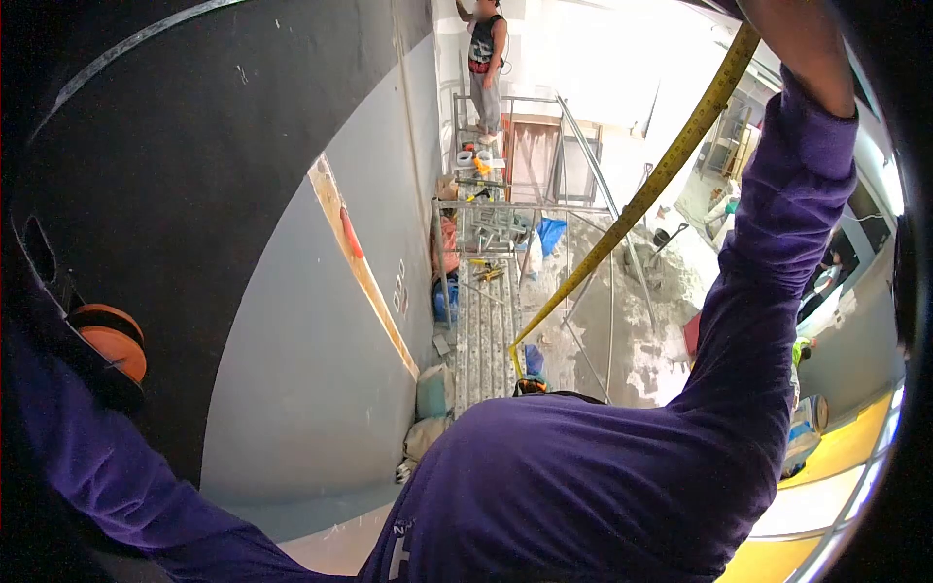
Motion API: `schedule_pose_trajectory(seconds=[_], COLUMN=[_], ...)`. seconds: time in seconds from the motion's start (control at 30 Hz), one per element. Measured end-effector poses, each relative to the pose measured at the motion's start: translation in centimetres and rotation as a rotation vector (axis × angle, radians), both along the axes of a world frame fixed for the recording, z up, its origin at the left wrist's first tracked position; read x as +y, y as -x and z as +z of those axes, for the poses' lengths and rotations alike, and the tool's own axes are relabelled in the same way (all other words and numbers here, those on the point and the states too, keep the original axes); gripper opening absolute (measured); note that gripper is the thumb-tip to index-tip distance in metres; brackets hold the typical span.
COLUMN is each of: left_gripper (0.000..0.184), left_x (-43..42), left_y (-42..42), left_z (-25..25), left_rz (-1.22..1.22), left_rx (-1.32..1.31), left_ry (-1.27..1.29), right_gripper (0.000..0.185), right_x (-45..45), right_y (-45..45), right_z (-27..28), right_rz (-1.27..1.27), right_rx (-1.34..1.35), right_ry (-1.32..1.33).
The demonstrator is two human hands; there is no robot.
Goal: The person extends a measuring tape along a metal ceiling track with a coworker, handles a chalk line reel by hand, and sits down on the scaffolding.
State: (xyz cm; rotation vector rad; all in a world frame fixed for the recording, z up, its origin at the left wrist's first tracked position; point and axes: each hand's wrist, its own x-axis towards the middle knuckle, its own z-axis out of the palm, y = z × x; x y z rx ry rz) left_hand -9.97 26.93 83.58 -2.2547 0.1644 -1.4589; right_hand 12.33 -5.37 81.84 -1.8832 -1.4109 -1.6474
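Observation:
My right arm in its purple sleeve reaches up at the upper right. Only the wrist end of my right hand (pixel 802 44) shows; the fingers are cut off by the top edge. A yellow tape measure blade (pixel 637 206) slants down from beside this wrist to my waist. There it bends near a small orange and black object (pixel 531 386), partly covered by my shirt. My left arm stretches toward the dark wall (pixel 194 146) at the left. An orange and black rounded thing (pixel 112 342) is at the sleeve's end. My left hand's fingers are lost in the dark there.
Below lies a ribbed metal platform (pixel 481 335) with tools on it and metal rails around it. Another person (pixel 486 68) stands on the far scaffold. A wooden strip (pixel 360 262) sits in the grey wall. Bags (pixel 434 394) lie beside the platform. A long metal bar (pixel 622 228) slants beyond it.

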Motion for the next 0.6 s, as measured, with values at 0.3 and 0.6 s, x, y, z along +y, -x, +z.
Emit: schedule_pose_trajectory(seconds=[0.3, 0.6], left_gripper=[0.038, 0.038], left_x=[-1.2, 0.0], left_y=[-1.6, -1.0], left_z=[-1.2, -0.7], left_rz=[0.109, 0.116], left_rx=[-0.187, -0.145], left_ry=[0.020, -0.049], right_gripper=[0.038, 0.046], right_x=[1.6, -0.9], right_y=[0.6, 0.5], right_z=[-0.8, 0.8], right_rz=[-0.029, 0.039], right_rx=[-0.141, 0.085], right_ry=[-0.093, 0.011])
